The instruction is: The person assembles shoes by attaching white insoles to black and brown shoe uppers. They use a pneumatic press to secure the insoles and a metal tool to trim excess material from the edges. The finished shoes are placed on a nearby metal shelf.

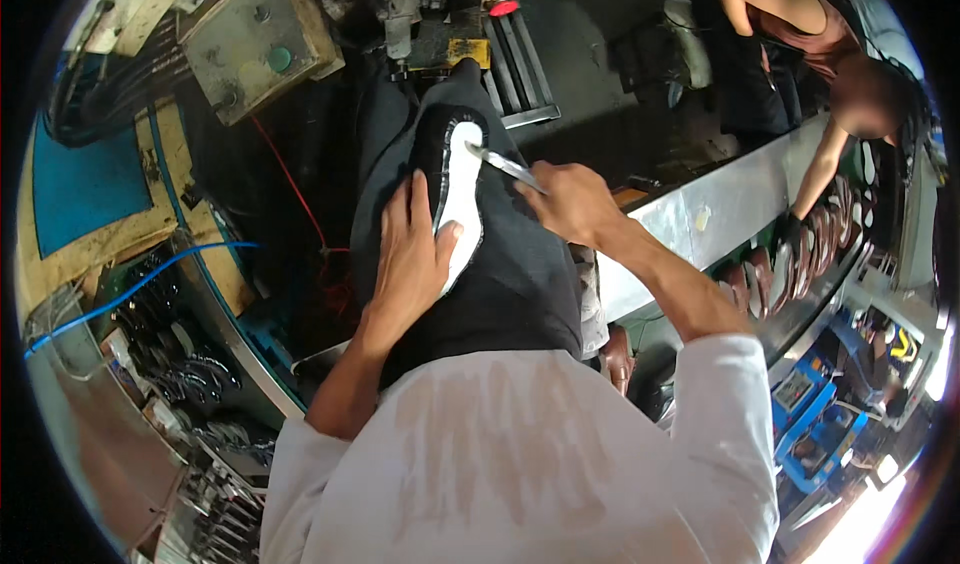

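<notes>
A black shoe lies on my thighs with its white underside facing up. Along the rim of that white face runs an edge of black upper with short light marks. My left hand grips the shoe's nearer end from the left, its fingers along the side and its thumb on the white face. In my right hand is a slim, silvery metal tool, like a knife. Its tip touches the white face near the far, rounded end. My fingers cover the tool's handle.
A metal-topped bench stands at my right, with brown shoes racked beyond it, where another person reaches in. Ahead are a machine and a switch box. Black shoes fill a rack at left, near a blue hose.
</notes>
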`<control>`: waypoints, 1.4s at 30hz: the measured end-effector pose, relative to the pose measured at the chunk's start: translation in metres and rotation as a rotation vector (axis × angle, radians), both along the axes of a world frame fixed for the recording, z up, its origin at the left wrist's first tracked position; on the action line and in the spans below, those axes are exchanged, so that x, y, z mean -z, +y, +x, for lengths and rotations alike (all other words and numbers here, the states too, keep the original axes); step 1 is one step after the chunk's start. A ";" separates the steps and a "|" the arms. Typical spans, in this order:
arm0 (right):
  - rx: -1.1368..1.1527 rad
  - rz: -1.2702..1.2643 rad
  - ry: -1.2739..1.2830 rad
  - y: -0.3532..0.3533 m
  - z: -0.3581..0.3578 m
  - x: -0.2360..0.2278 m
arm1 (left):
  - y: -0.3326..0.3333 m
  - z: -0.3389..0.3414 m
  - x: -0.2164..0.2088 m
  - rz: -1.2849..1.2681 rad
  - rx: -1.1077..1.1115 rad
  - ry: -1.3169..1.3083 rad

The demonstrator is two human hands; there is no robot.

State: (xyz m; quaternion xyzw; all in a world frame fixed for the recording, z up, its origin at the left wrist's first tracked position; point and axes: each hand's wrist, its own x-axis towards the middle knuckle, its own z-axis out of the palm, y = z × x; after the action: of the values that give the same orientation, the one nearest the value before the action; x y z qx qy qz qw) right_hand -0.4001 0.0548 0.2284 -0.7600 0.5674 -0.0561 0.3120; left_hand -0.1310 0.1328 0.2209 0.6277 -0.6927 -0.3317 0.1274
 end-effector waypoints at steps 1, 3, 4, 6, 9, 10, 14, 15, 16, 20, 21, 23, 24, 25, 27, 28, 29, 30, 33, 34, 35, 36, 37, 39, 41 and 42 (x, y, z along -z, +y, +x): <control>0.074 0.017 -0.067 0.018 -0.007 -0.006 | 0.011 0.002 -0.024 0.208 -0.021 -0.052; 0.272 -0.035 -0.224 0.015 -0.015 -0.019 | 0.021 0.007 -0.035 0.360 -0.136 0.101; 0.358 -0.053 -0.288 0.018 -0.015 -0.022 | 0.017 0.006 -0.034 0.412 -0.205 0.180; 0.465 -0.194 -0.326 0.022 -0.019 -0.020 | 0.001 0.001 -0.019 0.490 -0.351 0.534; 0.710 -0.274 -0.532 0.018 -0.005 -0.024 | -0.001 0.003 0.000 0.618 -0.553 1.016; 0.780 -0.361 -0.585 0.022 0.005 -0.010 | -0.003 0.009 0.003 0.684 -0.574 1.116; 0.120 -0.159 0.139 0.040 0.033 0.042 | -0.006 0.014 0.004 0.771 -0.612 1.205; 0.104 -0.043 0.150 0.036 0.038 0.028 | -0.001 0.015 0.006 0.768 -0.632 1.196; 0.096 -0.127 0.075 0.028 0.032 0.018 | 0.000 0.016 0.006 0.724 -0.618 1.169; 0.356 -0.432 -0.374 -0.007 0.043 -0.022 | 0.011 0.005 0.000 0.522 -0.533 0.953; 0.441 -0.477 -0.483 -0.012 0.050 -0.028 | 0.010 -0.001 -0.002 0.466 -0.486 0.873; 0.200 -0.513 -0.312 -0.021 0.048 -0.001 | 0.013 -0.009 -0.006 0.458 -0.448 0.822; -0.073 -0.249 0.212 -0.033 0.049 0.002 | 0.012 -0.012 -0.004 0.441 -0.445 0.776; -0.088 -0.198 0.242 -0.036 0.046 0.001 | 0.009 -0.012 -0.002 0.424 -0.442 0.729; -0.130 -0.108 0.308 -0.052 0.035 -0.009 | 0.002 -0.009 -0.002 0.350 -0.375 0.624; -0.077 -0.184 0.149 -0.046 0.031 -0.019 | 0.007 -0.004 0.000 0.321 -0.326 0.535; 0.001 -0.294 0.012 -0.051 0.037 -0.022 | 0.011 -0.001 0.002 0.295 -0.274 0.445; 0.088 -0.381 -0.126 -0.048 0.045 -0.022 | 0.011 -0.004 -0.009 0.403 -0.369 0.643; 0.006 -0.335 0.024 -0.036 0.047 0.014 | 0.011 0.002 -0.019 0.531 -0.392 0.943; -0.040 -0.210 0.167 -0.033 0.042 0.024 | 0.011 0.009 -0.010 0.553 -0.362 1.004; -0.087 -0.084 0.304 -0.035 0.041 0.028 | 0.010 0.014 -0.006 0.519 -0.325 0.975; -0.095 -0.164 0.222 -0.042 0.042 0.013 | 0.011 0.015 0.001 0.479 -0.308 0.961; -0.110 -0.226 0.126 -0.047 0.045 -0.009 | 0.016 0.016 0.006 0.449 -0.307 0.934; -0.097 -0.266 0.049 -0.016 0.042 -0.016 | 0.013 0.008 -0.016 0.488 -0.360 0.840; -0.140 -0.351 0.053 -0.006 0.041 -0.001 | 0.016 0.007 -0.010 0.628 -0.418 1.013; -0.210 -0.221 0.311 -0.009 0.043 0.003 | 0.018 0.008 -0.005 0.577 -0.406 1.010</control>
State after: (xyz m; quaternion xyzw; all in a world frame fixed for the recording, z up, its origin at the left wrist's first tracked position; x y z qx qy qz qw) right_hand -0.3570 0.0458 0.2254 -0.8441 0.5167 0.0330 0.1397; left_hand -0.1234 0.1510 0.2260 0.5216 -0.2958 -0.7311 0.3253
